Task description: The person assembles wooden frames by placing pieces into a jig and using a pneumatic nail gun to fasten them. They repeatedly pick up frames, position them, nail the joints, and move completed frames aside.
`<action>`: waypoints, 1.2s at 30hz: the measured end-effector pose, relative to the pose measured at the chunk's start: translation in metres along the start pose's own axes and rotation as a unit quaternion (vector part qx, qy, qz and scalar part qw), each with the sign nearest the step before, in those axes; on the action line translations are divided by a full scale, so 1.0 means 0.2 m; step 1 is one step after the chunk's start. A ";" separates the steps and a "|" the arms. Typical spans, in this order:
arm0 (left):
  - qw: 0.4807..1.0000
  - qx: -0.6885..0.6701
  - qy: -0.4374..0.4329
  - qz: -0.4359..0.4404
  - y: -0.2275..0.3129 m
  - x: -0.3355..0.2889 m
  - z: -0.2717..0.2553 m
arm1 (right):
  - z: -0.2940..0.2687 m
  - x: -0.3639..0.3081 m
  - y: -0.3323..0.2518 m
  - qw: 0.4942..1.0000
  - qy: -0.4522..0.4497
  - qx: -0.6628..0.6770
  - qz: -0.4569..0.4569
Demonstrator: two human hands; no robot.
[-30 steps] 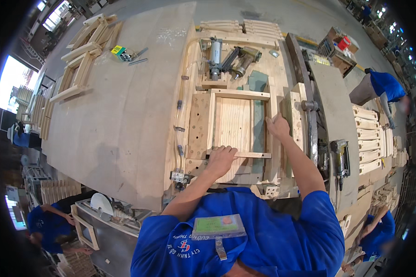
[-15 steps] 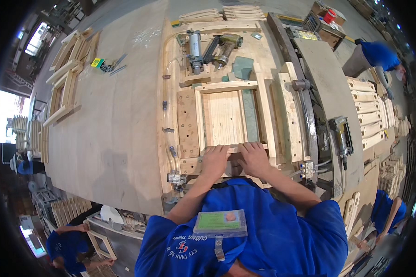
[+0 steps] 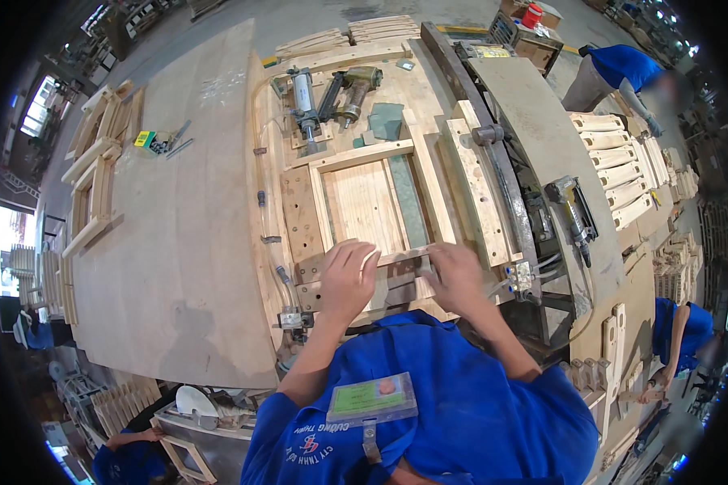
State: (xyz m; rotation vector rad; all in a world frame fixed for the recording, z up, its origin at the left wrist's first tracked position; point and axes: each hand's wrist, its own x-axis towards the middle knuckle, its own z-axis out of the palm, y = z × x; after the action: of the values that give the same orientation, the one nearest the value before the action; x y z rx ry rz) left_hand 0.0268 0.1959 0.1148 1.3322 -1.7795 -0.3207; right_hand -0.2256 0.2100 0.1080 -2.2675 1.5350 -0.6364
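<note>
A rectangular light-wood frame (image 3: 364, 153) lies flat in a wooden jig (image 3: 299, 212), with a pale board (image 3: 366, 206) inside it and a strip of green sheet (image 3: 408, 202) along its right. My left hand (image 3: 346, 279) curls its fingers over the near left corner of the frame; its fingertips partly hide that corner. At the other end of the near rail, my right hand (image 3: 459, 279) touches the wood with its fingertips, slightly blurred, its thumb held apart. A gap shows between the near rail and the jig's front part.
Beyond the frame lie an air cylinder (image 3: 303, 101) and a nail gun (image 3: 354, 95). Another nail gun (image 3: 573, 214) rests on the right bench. Small wooden frames (image 3: 93, 194) stand on the left table (image 3: 194, 242). Co-workers in blue (image 3: 623, 69) are around the room.
My hands have moved apart along the near rail toward its two ends, and the right thumb has spread. The whole view has shifted and tilted slightly.
</note>
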 end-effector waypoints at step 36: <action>0.974 0.083 -0.138 -0.161 -0.35 0.03 0.43 | -0.48 0.82 -0.18 0.854 0.152 0.479 0.136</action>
State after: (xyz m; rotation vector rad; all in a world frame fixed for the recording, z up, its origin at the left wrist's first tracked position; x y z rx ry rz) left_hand 0.0081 0.1389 0.0218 1.7717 -1.8423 -0.5682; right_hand -0.1965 0.0692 0.2370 -1.2079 1.1911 -1.3410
